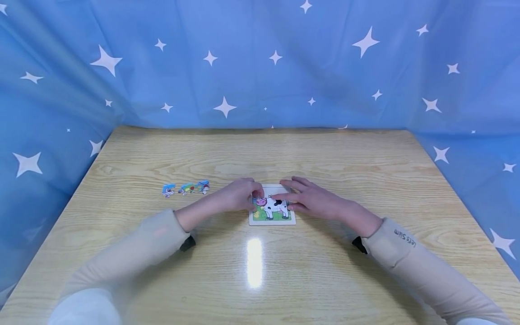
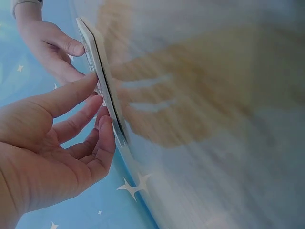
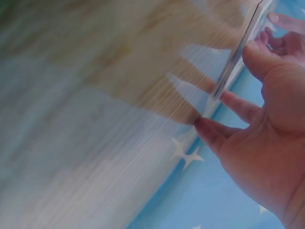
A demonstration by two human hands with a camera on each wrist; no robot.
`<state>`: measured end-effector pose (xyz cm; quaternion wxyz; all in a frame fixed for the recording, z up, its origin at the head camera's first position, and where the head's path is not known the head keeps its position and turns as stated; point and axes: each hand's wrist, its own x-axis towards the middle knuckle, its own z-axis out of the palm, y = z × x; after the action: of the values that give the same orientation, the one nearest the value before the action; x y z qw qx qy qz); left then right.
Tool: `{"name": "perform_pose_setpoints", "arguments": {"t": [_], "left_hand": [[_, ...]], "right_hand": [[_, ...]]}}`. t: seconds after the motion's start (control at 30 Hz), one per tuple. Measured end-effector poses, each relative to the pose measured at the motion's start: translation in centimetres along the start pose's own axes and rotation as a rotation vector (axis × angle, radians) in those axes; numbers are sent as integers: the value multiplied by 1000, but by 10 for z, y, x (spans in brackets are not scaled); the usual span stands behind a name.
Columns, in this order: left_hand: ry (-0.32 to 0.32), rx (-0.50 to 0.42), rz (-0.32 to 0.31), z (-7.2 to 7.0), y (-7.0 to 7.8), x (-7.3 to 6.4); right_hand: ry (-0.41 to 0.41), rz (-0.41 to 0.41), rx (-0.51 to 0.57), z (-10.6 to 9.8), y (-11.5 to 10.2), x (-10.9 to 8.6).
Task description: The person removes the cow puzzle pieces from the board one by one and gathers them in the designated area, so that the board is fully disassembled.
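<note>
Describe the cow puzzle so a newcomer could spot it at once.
On the wood-grain table, look between the left hand and the right hand. There lies the cow puzzle, a pale-bordered square picturing a black-and-white cow. Unlike the small loose puzzle pieces to its left, it is framed.

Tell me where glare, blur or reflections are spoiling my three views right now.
Head: a bright glare patch on the table, nearer the camera than the puzzle and clear of it; left wrist: hazy tabletop, soft brownish reflections, puzzle seen edge-on; right wrist: similar haze and reflections, puzzle again edge-on, its printed picture unreadable.
</note>
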<state>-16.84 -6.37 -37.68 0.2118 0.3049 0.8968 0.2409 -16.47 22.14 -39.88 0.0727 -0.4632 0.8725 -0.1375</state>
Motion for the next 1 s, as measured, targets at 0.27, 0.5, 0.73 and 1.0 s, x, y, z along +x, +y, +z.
{"name": "perform_pose_setpoints", "arguments": {"t": [0.27,0.5,0.73,1.0], "left_hand": [[-1,-7,-16,0,1,0],[-25,-33,-41,0,2,5],[-76,-72,-117,-1,3,11],[-45,-77,-59,1,4,9]], "right_hand": [[18,-13,-14,-1,-1,-2],[-1,11,2,-5,-6,1],[5,18,14,-4,-5,2],[40,-23,26,0,1,0]]}}
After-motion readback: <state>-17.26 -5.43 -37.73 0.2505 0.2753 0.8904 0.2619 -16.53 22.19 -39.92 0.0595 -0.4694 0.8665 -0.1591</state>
